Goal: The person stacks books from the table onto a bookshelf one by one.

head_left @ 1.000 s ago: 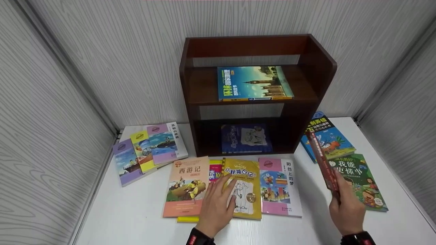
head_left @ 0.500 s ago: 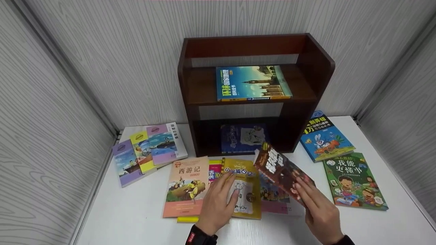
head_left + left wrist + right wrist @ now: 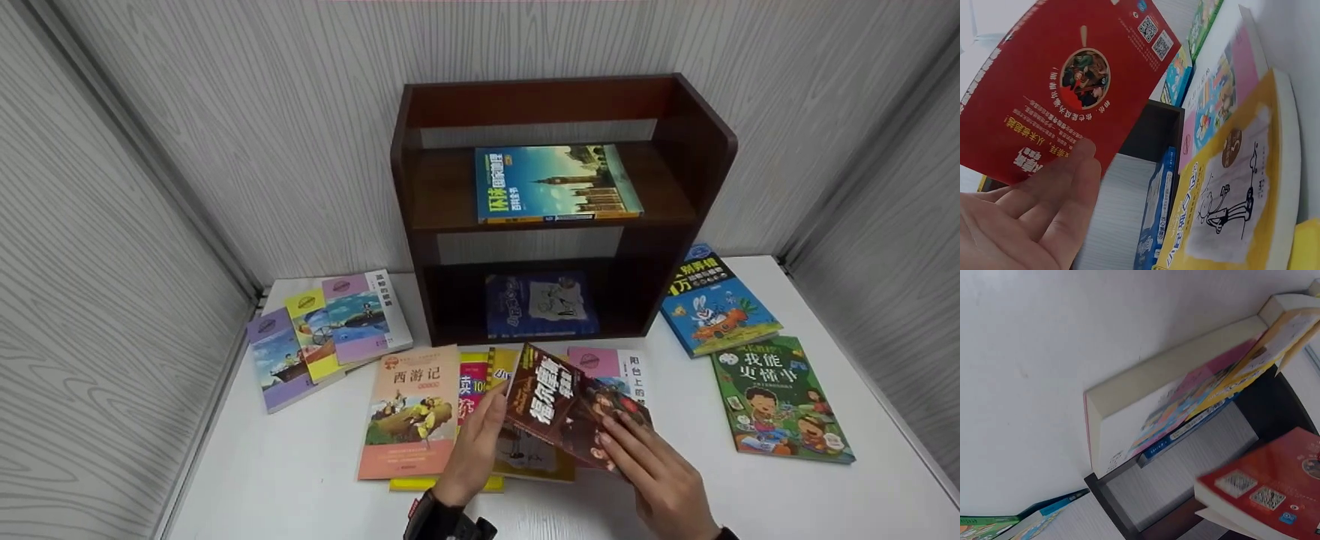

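Note:
A dark brown comic-style book (image 3: 551, 397) is tilted above the row of books near the table front. My right hand (image 3: 664, 472) holds its lower right part, fingers over the front cover; the thumb is hidden. Straight fingers of my left hand (image 3: 472, 442) reach the left edge. In the left wrist view they touch the red back cover (image 3: 1027, 79). Below lie an orange book (image 3: 409, 450), a pink-and-yellow book (image 3: 471, 375), a yellow cartoon diary (image 3: 536, 457) and a pink-and-white book (image 3: 592, 360). The right wrist view does not show the right hand.
A dark wooden bookshelf (image 3: 442, 202) stands at the back, bearing a blue geography book (image 3: 555, 184) above and a dark blue book (image 3: 540, 304) below. Several overlapping books (image 3: 367, 322) lie left. A blue-and-black book (image 3: 720, 307) and a green book (image 3: 784, 397) lie right.
My right hand has carried the brown book leftward from the right side, turning its front cover upward. My left hand, earlier on the yellow diary, now touches the brown book's left edge.

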`<action>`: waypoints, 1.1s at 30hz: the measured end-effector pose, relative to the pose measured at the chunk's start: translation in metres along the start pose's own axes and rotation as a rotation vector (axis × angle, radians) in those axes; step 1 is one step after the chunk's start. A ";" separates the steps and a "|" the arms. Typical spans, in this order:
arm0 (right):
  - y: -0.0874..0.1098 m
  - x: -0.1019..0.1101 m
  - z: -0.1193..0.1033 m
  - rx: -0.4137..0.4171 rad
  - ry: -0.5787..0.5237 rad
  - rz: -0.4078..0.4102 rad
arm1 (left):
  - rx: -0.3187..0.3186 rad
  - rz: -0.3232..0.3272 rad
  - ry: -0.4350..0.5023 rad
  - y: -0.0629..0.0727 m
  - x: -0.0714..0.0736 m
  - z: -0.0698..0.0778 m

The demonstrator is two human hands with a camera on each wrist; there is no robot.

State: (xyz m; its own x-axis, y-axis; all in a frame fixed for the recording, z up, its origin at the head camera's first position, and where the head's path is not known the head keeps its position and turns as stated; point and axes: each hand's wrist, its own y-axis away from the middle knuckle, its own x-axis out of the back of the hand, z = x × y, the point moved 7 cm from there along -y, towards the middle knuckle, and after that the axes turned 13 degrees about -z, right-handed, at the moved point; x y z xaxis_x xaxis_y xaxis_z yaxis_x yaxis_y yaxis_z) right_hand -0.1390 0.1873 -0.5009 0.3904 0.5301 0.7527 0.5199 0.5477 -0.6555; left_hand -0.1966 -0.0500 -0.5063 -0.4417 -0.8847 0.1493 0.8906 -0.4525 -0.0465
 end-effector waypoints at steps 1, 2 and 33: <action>0.001 -0.002 -0.001 0.006 -0.005 -0.021 | -0.002 0.005 0.011 0.000 0.001 0.000; 0.002 -0.004 -0.002 0.010 -0.011 -0.047 | -0.002 0.007 0.023 0.001 0.001 -0.001; -0.012 -0.004 0.039 -0.433 -0.518 -0.124 | -0.168 0.253 0.153 0.014 0.011 0.006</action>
State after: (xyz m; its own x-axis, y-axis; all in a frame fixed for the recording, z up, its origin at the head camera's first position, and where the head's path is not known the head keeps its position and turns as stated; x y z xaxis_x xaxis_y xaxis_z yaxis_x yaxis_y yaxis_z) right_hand -0.1767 0.2039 -0.4982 -0.0490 0.7804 0.6233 0.8362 0.3734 -0.4018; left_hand -0.1881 -0.0654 -0.4997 -0.2310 -0.9722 -0.0370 0.9494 -0.2170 -0.2271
